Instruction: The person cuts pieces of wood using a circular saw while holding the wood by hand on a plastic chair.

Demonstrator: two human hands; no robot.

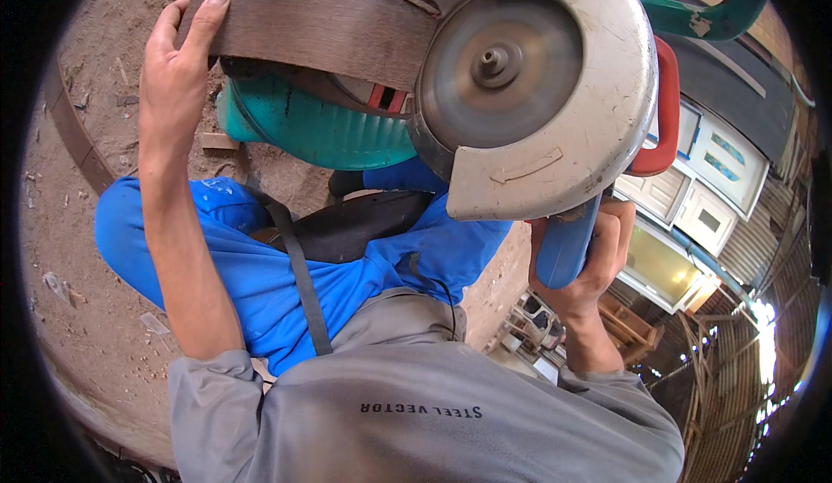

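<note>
Brown board lies left of the saw; your left hand grips its end, seemingly steadying it, some fingers hidden; your right hand wraps the blue handle, presumably for control.

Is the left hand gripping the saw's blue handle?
No, the left hand holds the end of the brown board, while the right hand grips the blue handle.
</note>
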